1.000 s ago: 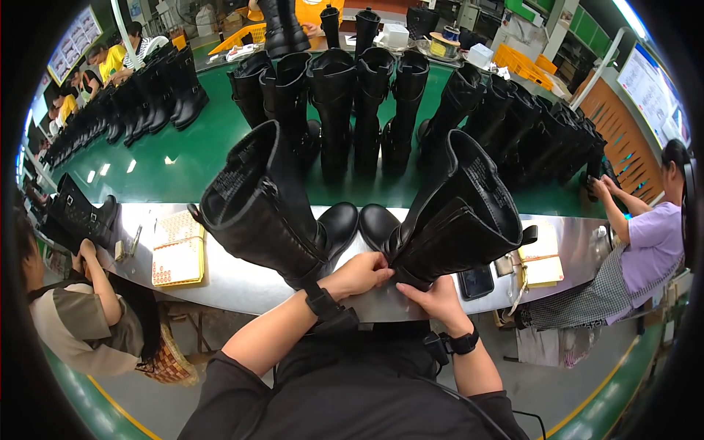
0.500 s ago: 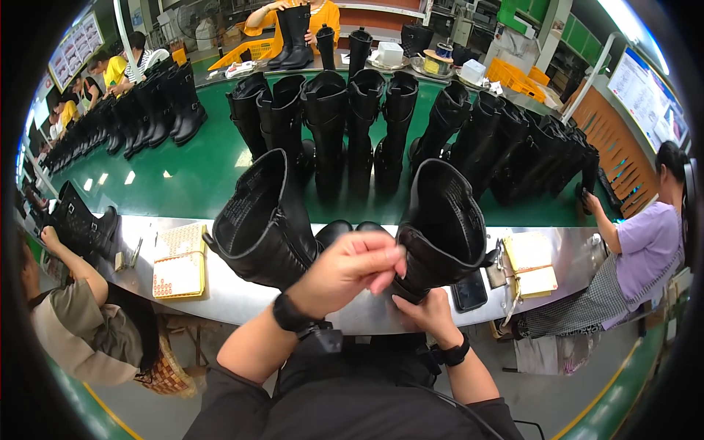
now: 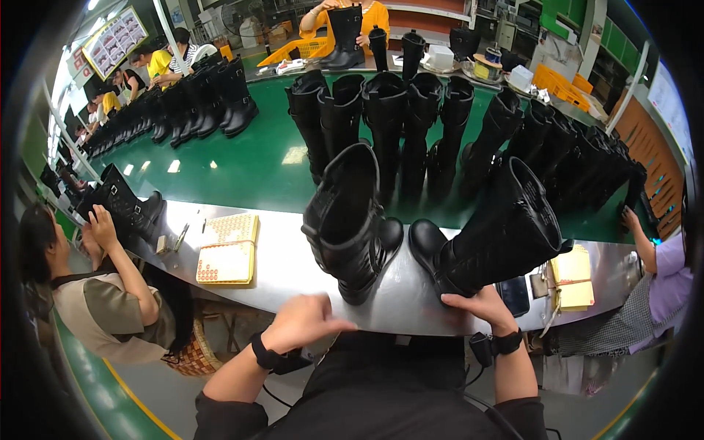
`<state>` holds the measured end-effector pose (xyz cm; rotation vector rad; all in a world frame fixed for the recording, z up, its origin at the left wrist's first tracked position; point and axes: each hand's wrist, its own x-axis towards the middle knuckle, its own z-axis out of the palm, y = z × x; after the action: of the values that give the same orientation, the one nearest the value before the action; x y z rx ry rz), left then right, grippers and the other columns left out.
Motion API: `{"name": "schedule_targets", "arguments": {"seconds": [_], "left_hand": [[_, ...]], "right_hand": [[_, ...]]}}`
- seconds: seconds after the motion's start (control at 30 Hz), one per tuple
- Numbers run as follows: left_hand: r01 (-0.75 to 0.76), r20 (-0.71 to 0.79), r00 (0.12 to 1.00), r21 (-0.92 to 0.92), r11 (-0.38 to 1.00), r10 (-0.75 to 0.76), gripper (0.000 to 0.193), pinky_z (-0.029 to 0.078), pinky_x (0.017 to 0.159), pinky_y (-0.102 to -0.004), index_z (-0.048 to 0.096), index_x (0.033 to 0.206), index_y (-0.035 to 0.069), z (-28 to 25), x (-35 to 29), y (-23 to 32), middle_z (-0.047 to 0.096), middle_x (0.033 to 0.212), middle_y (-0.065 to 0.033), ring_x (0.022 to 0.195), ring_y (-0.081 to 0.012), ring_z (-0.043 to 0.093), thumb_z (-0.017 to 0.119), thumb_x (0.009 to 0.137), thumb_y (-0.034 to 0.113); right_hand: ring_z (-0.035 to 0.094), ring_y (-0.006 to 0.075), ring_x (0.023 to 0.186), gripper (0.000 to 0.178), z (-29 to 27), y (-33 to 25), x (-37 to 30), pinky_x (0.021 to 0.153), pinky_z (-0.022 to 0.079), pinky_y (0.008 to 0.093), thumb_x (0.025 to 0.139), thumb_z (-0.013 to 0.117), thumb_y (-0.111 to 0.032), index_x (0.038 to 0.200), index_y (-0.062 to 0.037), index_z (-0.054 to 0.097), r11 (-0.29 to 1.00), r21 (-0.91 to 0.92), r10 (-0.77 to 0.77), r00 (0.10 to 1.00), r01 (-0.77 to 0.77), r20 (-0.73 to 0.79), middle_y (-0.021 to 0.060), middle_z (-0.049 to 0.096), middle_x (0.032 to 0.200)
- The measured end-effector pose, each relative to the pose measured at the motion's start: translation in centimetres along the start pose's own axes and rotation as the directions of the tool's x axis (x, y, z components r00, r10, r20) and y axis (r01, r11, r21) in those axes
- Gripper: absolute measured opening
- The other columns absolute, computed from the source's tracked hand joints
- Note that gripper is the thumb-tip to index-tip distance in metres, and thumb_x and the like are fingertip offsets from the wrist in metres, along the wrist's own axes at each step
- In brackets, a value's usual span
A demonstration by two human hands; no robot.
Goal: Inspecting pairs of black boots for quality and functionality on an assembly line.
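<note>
Two tall black boots stand before me at the metal table edge. The right boot (image 3: 488,235) leans over to the right, its wide shaft mouth facing up and right. My right hand (image 3: 486,306) grips its heel end, with the thumb on the near side; the other fingers are mostly hidden. The left boot (image 3: 343,220) is upright, toe pointing away and right. Nearer me, just left of that boot's heel, my left hand (image 3: 304,323) hangs free with its thumb stretched out. Its fingers are slightly blurred, and nothing shows in them.
Several black boots (image 3: 385,110) line the green belt (image 3: 242,165) ahead. A yellow paper stack (image 3: 227,249) lies left; another stack (image 3: 572,279) and a phone (image 3: 513,295) lie right. Co-workers sit on both sides; across the belt a person in orange (image 3: 378,22) holds a boot.
My left hand has drawn back from beside the right boot, down and to the left. The right boot has tipped rightward in my right hand. The whole view has shifted, moving the scene right.
</note>
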<state>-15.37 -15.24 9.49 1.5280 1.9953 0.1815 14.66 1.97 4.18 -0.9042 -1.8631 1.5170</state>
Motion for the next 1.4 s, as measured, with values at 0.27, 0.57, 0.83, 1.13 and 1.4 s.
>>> {"name": "schedule_targets", "arguments": {"seconds": [0.27,0.57,0.83,1.13,1.4], "left_hand": [[-0.368,-0.383,0.92,-0.762,0.532,0.088,0.054,0.045,0.095,-0.0323,0.055,0.124,-0.002,5.8,7.2,0.9,0.062,0.12,-0.0088,0.108,-0.0183,0.057,0.079,0.078,0.015],[-0.56,-0.694,0.719,-0.554,0.616,0.029,0.028,0.048,0.086,-0.0278,0.065,0.112,0.0,8.4,8.9,5.7,0.065,0.103,-0.0034,0.094,-0.0135,0.06,0.065,0.092,0.02],[-0.785,-0.702,0.589,-0.615,0.076,0.4,0.083,0.022,0.114,-0.0453,0.032,0.147,0.009,4.5,8.4,5.7,0.02,0.153,-0.0179,0.143,-0.0333,0.022,0.06,0.07,0.003],[0.105,-0.077,0.906,-0.912,-0.397,0.416,0.065,0.04,0.107,-0.0387,0.036,0.144,0.007,5.7,9.8,6.9,0.05,0.138,-0.0104,0.126,-0.0223,0.049,0.029,0.1,0.055],[0.088,-0.137,0.864,-0.907,-0.413,0.485,0.055,0.034,0.112,-0.0443,0.034,0.145,0.006,4.0,8.8,6.3,0.045,0.143,-0.0139,0.132,-0.0271,0.044,0.022,0.105,0.042]], "right_hand": [[0.059,0.0174,0.105,0.047,4.0,0.6,-0.3,0.09,0.047,0.0313,0.079,0.078,-0.017,0.118,0.0024,0.06,0.978,0.167,0.145,0.98,-0.122,-0.137,0.0087,0.065,0.112],[0.046,0.0215,0.124,0.056,6.2,3.1,1.3,0.102,0.039,0.0346,0.084,0.069,-0.014,0.135,-0.0065,0.048,0.958,0.058,-0.25,0.92,0.279,-0.303,0.0122,0.049,0.133],[0.037,0.0252,0.133,0.082,2.5,2.0,1.7,0.102,0.04,0.0385,0.08,0.071,-0.023,0.149,-0.01,0.028,0.786,0.237,-0.513,0.817,0.571,-0.265,0.0121,0.024,0.15],[0.046,0.0268,0.129,0.074,2.2,-1.6,1.1,0.107,0.037,0.0463,0.095,0.047,-0.048,0.148,-0.0024,0.023,0.798,0.584,-0.231,0.971,0.148,0.069,0.0182,0.038,0.145],[0.047,0.0314,0.128,0.066,1.3,-0.9,0.8,0.109,0.035,0.0541,0.102,0.025,-0.05,0.147,-0.002,0.03,0.447,0.863,0.005,0.965,-0.236,0.261,0.0219,0.04,0.145]]}}
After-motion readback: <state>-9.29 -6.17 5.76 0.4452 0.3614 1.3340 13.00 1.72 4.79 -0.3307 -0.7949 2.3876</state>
